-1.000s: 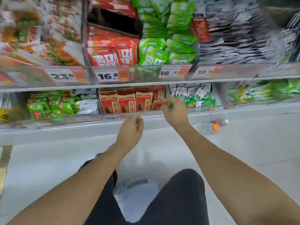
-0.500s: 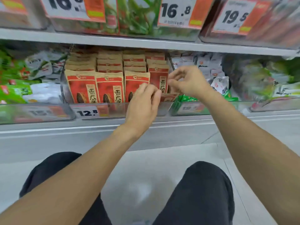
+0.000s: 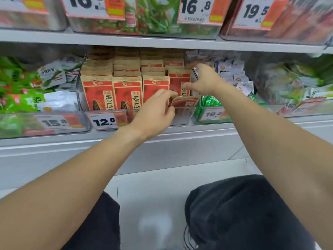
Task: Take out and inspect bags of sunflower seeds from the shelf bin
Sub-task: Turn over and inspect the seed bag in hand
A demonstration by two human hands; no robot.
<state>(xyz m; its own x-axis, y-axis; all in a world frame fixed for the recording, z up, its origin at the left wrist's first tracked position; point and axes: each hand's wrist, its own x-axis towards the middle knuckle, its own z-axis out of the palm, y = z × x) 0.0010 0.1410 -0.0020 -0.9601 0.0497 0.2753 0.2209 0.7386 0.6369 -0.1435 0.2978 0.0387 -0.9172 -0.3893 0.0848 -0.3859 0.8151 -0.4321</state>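
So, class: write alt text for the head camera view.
A person's left hand pinches a fallen red sunflower seed bag at the front of a clear shelf bin; the right hand reaches, fingers spread, over the upright bags behind.

Left bin: green snack packs [image 3: 21, 101] and white packets [image 3: 57, 103], behind a 15.8 price tag [image 3: 54, 121].
Right bins: white sachets [image 3: 232, 71], blurred green bags [image 3: 288, 82].
Upper shelf [image 3: 162, 42]: tags 16.8 [image 3: 195, 8], 19.5 [image 3: 255, 11].
Below: pale floor [image 3: 153, 195].
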